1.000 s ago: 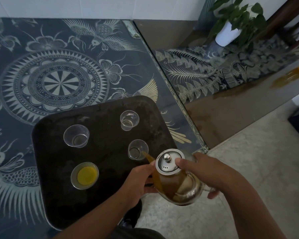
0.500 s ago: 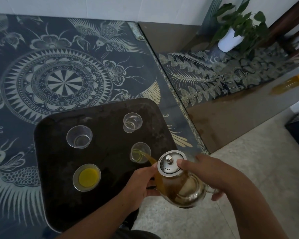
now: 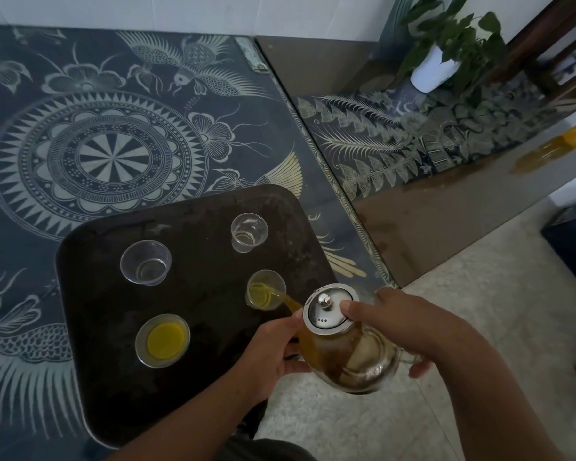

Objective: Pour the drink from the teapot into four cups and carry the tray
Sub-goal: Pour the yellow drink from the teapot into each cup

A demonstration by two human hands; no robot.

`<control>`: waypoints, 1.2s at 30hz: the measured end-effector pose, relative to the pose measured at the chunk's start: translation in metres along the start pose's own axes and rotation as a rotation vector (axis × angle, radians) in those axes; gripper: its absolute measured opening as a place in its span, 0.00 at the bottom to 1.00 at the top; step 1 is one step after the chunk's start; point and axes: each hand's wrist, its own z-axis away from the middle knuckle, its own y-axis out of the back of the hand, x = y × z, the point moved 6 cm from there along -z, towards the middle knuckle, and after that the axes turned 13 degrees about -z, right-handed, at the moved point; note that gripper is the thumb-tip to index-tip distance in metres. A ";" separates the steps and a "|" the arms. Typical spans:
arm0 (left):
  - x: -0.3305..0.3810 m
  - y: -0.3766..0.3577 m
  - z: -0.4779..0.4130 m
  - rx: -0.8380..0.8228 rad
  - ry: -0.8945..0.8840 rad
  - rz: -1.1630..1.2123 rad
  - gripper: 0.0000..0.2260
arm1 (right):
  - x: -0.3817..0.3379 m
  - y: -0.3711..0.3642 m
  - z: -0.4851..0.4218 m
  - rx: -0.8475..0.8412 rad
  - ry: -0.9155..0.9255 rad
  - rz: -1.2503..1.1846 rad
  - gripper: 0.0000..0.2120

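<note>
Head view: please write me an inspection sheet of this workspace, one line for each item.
Surface: patterned table with a dark tray on it.
Job's things: teapot tilted, pouring into near-right cup; near-left cup full; far-left cup and far-right cup look empty.
Clutter: nothing seen.
Hands: left hand holds the teapot's side; right hand grips it, a finger on the lid.
Cables: nothing seen.
Surroundings: potted plant, pale floor.

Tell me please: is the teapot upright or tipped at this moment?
Tipped. The teapot leans toward the cup nearest it, and a yellow stream runs from it into that cup.
</note>
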 end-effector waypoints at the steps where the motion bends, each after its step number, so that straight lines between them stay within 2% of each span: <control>1: 0.000 0.000 0.000 0.000 0.001 0.001 0.18 | 0.000 0.000 0.000 -0.002 0.003 0.006 0.40; 36: 0.006 -0.006 0.006 -0.040 -0.022 0.007 0.19 | -0.001 0.004 0.006 0.023 -0.007 0.024 0.42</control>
